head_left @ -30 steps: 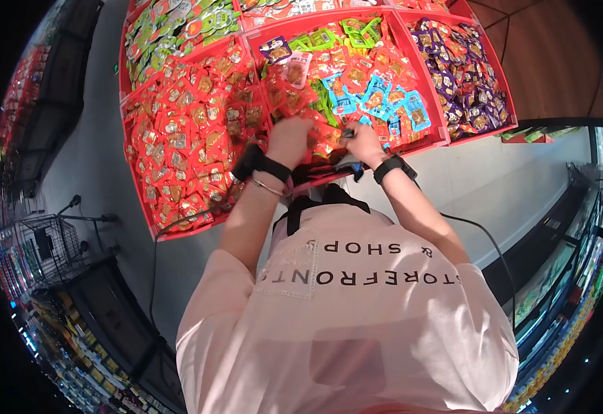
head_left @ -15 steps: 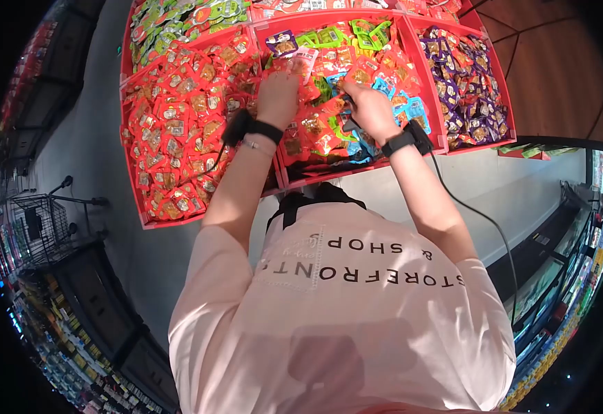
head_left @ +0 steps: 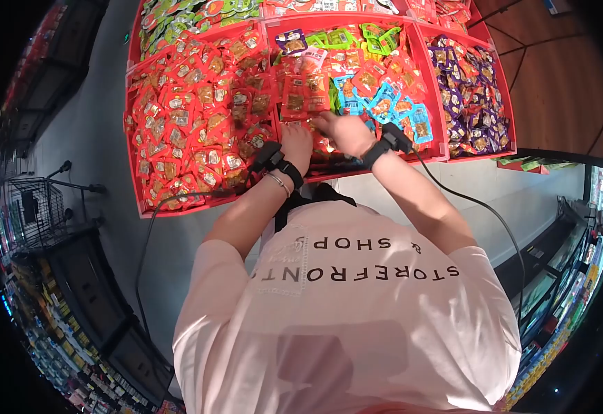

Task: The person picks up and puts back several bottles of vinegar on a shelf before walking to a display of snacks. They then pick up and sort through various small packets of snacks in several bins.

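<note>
My left hand (head_left: 296, 146) is at the front left of the middle compartment, its fingers closed at the edge of a red snack packet (head_left: 303, 121). Close beside it, my right hand (head_left: 348, 134) reaches in from the right, with curled fingers meeting that same packet; the fingertips are partly hidden. Just beyond both hands, red snack packets (head_left: 294, 96) stand side by side. Blue snack packets (head_left: 349, 96) lie to the right of them, and green ones (head_left: 380, 38) are farther back. One purple packet (head_left: 290, 42) rests at the back left.
Red packets fill the left compartment (head_left: 177, 117), and purple-and-red packets fill the right one (head_left: 470, 96). A red divider (head_left: 434, 103) separates the compartments. Cables run from both wrist devices. A shopping cart (head_left: 39, 207) stands at the left, and stocked shelves line both sides.
Both hands have moved nearer to me and closer together, at the front of the middle compartment. The red and blue packets they covered before are now visible.
</note>
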The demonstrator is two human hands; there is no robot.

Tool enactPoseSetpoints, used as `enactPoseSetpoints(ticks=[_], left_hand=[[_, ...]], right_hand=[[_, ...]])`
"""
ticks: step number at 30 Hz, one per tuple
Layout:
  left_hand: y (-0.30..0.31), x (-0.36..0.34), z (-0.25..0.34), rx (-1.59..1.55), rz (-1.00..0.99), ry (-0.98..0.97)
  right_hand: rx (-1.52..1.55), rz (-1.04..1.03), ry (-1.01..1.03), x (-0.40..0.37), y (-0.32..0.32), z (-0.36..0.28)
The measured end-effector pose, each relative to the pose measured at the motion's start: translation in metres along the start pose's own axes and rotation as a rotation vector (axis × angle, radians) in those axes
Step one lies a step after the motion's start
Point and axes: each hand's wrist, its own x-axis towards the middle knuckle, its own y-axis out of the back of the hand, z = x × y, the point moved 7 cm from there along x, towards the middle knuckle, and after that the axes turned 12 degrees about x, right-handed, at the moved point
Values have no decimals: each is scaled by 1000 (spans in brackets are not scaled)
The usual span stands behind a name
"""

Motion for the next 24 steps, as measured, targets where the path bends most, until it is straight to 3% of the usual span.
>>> enactPoseSetpoints(ticks=[2, 4, 9, 12, 14, 15, 18, 20, 22, 24], left_hand=[[1, 0, 1, 37, 85, 63], [2, 2, -1, -36, -18, -7], [39, 12, -39, -282, -34, -185], [44, 36, -67, -482, 59, -157], [35, 57, -81, -505, 93, -157], [26, 68, -85, -500, 93, -140], [14, 85, -90, -459, 2, -33], [39, 80, -101, -329, 385, 53], [50, 67, -102, -364, 413, 94], [62, 51, -107, -464, 407, 175]], right_hand=[[-114, -84, 8, -10, -19, 1], [-205, -93, -33, -15, -31, 8], [-116, -104, -11, -24, -23, 9], [12, -17, 7, -30, -11, 10], [157, 206, 33, -26, 7, 15], [154, 231, -67, -22, 23, 11], [167, 294, -48, -6, 40, 12], [168, 310, -13, 4, 50, 10], [248, 113, -175, 17, 42, 19], [204, 167, -179, 30, 39, 22]])
